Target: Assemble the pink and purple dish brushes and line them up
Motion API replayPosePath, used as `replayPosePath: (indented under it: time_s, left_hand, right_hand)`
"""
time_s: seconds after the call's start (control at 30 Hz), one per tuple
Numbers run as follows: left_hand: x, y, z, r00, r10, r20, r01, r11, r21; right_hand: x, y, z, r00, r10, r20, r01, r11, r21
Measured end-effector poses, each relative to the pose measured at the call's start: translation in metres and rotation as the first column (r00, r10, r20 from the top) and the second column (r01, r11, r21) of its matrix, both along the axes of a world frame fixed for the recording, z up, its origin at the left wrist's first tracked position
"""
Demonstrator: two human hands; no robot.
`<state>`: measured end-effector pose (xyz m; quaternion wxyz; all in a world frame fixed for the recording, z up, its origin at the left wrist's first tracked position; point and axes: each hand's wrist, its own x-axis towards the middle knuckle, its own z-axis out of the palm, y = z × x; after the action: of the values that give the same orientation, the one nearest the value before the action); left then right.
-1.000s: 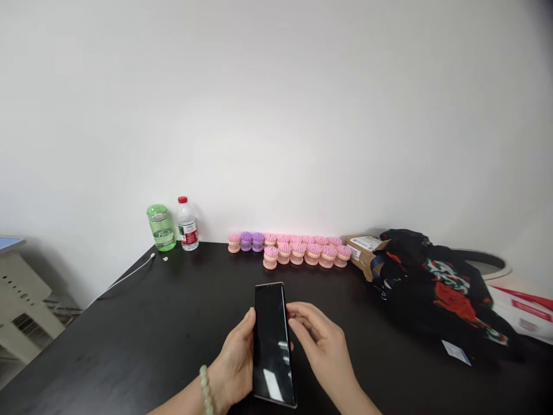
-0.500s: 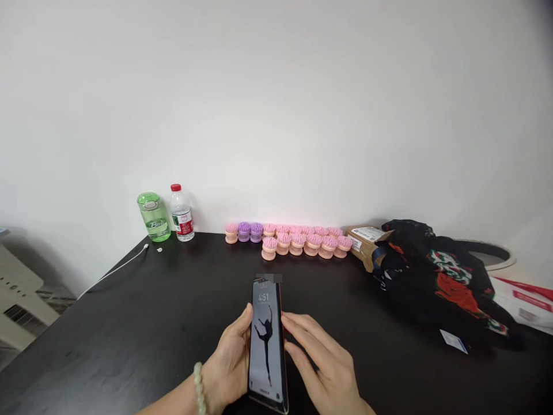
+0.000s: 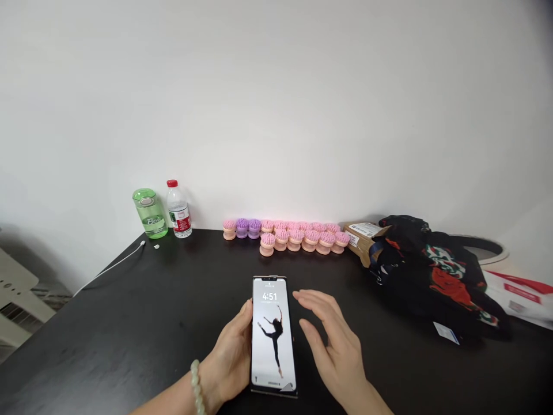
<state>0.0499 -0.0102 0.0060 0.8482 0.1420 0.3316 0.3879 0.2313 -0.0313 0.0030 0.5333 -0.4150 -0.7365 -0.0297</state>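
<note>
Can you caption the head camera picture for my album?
Left hand holds a lit phone beside the open right hand, with pink and purple brushes behind.

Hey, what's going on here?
A person stands at a black table. Their left hand holds the edge of a smartphone, whose screen shows 4:51 and a dancer. Their open right hand hovers beside it, not touching. Along the table's far edge sit pink and purple round brushes, a green bottle, a water bottle and a black patterned bag.
</note>
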Motion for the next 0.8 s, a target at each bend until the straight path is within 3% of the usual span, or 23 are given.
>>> replayPosePath:
  time_s: [0.17,0.4,0.57,0.73,0.8]
  left_hand:
    - [0.0004,-0.0031,-0.0017,0.995,-0.084,0.059,0.076,0.99,0.122]
    - [-0.0015,-0.0037,0.0025,0.999,-0.016,0.042,0.008,0.982,0.188]
    - [-0.0012,-0.003,0.0015,0.999,-0.026,0.032,0.017,0.969,0.248]
    - [-0.0011,-0.0052,0.0013,0.999,-0.033,0.033,0.021,0.951,0.307]
    - [-0.0014,-0.0053,0.0022,0.999,-0.03,0.039,0.017,0.949,0.314]
  right_hand:
    - [-0.0006,0.0022,-0.0029,0.998,0.025,0.055,-0.024,1.0,-0.003]
    - [0.0017,0.0025,-0.003,0.999,-0.024,0.047,0.024,1.0,-0.01]
    - [-0.0002,0.0023,-0.0042,0.987,0.061,0.152,-0.058,0.998,-0.021]
    - [0.0017,0.0008,-0.0033,0.986,0.03,0.162,-0.029,1.0,-0.004]
    - [-0.003,-0.0039,-0.0004,0.973,0.106,0.203,-0.115,0.993,0.032]
